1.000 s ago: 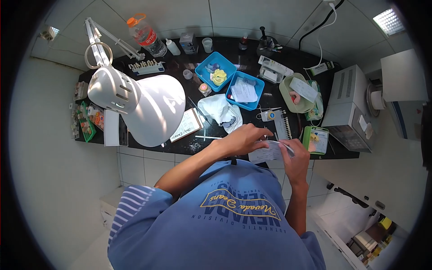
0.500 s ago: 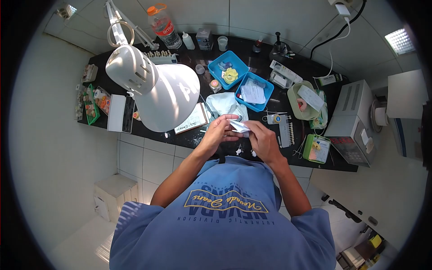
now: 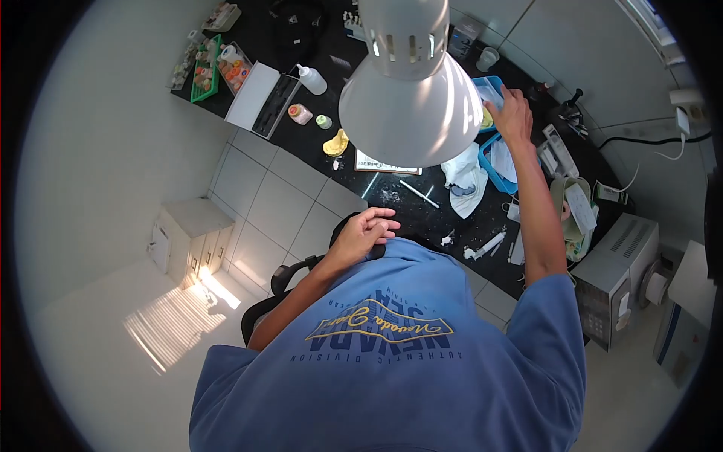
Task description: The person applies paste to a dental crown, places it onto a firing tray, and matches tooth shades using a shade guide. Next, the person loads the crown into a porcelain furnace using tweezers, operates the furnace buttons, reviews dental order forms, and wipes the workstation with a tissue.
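Observation:
My right hand (image 3: pixel 512 118) reaches out over the right side of the far blue tray (image 3: pixel 494 78), its fingers apart. Something yellow (image 3: pixel 487 117) lies in that tray by my fingertips, partly behind the lamp. Below my right wrist is a second blue tray (image 3: pixel 488 174) holding white paper (image 3: pixel 503 160). My left hand (image 3: pixel 364 236) rests in front of my shirt at the table's near edge, fingers loosely stretched, holding nothing. Nearest to it are white powder marks and a thin white stick (image 3: pixel 419 193) on the dark table.
A white lamp (image 3: pixel 410 113) hangs over the table and hides part of it. A white cloth (image 3: pixel 465 184) lies beside the trays. At left are a yellow dental cast (image 3: pixel 336 143), small jars (image 3: pixel 300 114) and a squeeze bottle (image 3: pixel 312 79). A grey oven (image 3: pixel 614 264) stands at right.
My hands have parted; the white folded piece is out of them. My right hand has gone to the far blue tray, my left back toward my body. The view has turned.

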`<state>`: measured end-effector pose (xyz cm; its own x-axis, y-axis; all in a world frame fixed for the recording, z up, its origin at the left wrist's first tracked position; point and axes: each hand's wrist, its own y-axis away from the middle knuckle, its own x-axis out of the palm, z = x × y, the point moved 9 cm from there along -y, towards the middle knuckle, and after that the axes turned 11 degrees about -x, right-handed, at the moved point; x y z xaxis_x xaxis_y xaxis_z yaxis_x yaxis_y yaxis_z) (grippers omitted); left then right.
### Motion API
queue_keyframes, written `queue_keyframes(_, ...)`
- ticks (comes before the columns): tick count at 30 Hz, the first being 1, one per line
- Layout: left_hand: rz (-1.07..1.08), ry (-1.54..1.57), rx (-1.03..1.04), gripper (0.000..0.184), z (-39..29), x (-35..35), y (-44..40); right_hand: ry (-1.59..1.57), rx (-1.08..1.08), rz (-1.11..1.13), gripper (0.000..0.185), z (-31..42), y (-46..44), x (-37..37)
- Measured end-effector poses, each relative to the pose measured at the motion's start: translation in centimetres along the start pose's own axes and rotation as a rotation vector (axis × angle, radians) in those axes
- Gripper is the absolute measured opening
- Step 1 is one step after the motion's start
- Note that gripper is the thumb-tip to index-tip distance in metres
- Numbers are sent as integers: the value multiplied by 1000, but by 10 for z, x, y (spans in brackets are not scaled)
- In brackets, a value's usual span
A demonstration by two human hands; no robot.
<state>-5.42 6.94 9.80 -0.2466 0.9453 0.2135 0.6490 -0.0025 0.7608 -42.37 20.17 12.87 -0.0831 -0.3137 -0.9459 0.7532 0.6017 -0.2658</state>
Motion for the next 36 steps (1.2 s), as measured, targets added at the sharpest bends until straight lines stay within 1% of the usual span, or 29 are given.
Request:
queue_keyframes(1,-53,-14,27,37,4,-14,3,-57,-43,-102,50,9,2,-14)
queue_keyframes(2,-61,-3,25,37,10,-23,3,-105,-103,-215,45,18,9,-31)
queue_keyframes(3,-150,-51,40,36,12,-38,4,-243,-55,-253,40,23,21,-43)
queue_keyframes(4,-224,-109,54,36,15,-50,3,-368,7,-294,34,27,37,-55)
queue_keyframes(5,-231,-176,98,36,20,-56,0,-549,157,-269,28,33,59,-58)
queue_keyframes(6,-193,-221,103,37,20,-52,1,-719,318,-255,22,38,81,-59)
queue_keyframes(7,-143,-396,89,37,28,-48,1,-633,206,-286,15,44,106,-49)
queue_keyframes(8,-80,-576,82,37,39,-44,1,-639,282,-182,15,59,132,-45)
queue_keyframes(9,-19,-570,-60,40,56,-43,-4,-634,311,-129,17,73,162,-38)
queue_keyframes(10,45,-580,-206,43,73,-45,-8,-722,346,-88,18,84,194,-21)
queue_keyframes(11,133,-594,-212,44,89,-54,-22,-705,352,-20,19,100,216,-21)
queue_keyframes(12,211,-602,-223,45,108,-65,-40,-652,353,-33,21,108,241,-16)
queue_keyframes(13,276,-637,-231,45,118,-67,-51,-788,423,-199,22,113,261,-22)
queue_keyframes(14,253,-790,-235,43,124,-74,-65,-743,482,-142,22,112,285,-13)
queue_keyframes(15,218,-941,-228,41,126,-76,-81,-724,598,-46,22,107,301,-13)
queue_keyframes(16,257,-973,-221,41,129,-69,-93,-714,718,50,23,103,319,-12)
queue_keyframes(18,344,-1491,-102,36,137,-56,-116,-630,763,39,24,87,346,-16)
queue_keyframes(19,283,-1557,-36,30,133,-48,-122,-614,777,-39,25,79,357,-28)
queue_keyframes(22,360,-1688,0,26,133,-21,-129,-429,821,-72,21,49,406,-68)
queue_keyframes(23,368,-1700,20,26,132,-15,-131,-380,879,-101,20,30,434,-77)
queue_keyframes(25,444,-1582,114,24,129,-9,-131,-240,975,-207,17,-15,495,-98)
queue_keyframes(27,541,-1497,-24,24,117,9,-119,-84,1050,-320,13,-64,544,-133)
queue_keyframes(29,539,-1392,-63,23,121,24,-118,-2,1076,-395,12,-119,572,-158)
queue_keyframes(30,548,-1368,-53,22,118,46,-110,109,1044,-341,13,-149,582,-161)
queue_keyframes(31,567,-1368,-4,26,134,49,-120,217,1009,-283,18,-176,593,-163)
queue_keyframes(32,521,-1277,-49,28,150,55,-125,223,999,-301,18,-198,603,-158)
queue_keyframes(34,452,-947,-74,29,152,101,-98,339,892,-223,25,-243,596,-146)
queue_keyframes(35,369,-944,-39,28,164,107,-92,327,890,-237,25,-258,601,-137)
queue_keyframes(36,287,-940,-5,28,175,112,-87,285,854,-155,25,-272,600,-122)
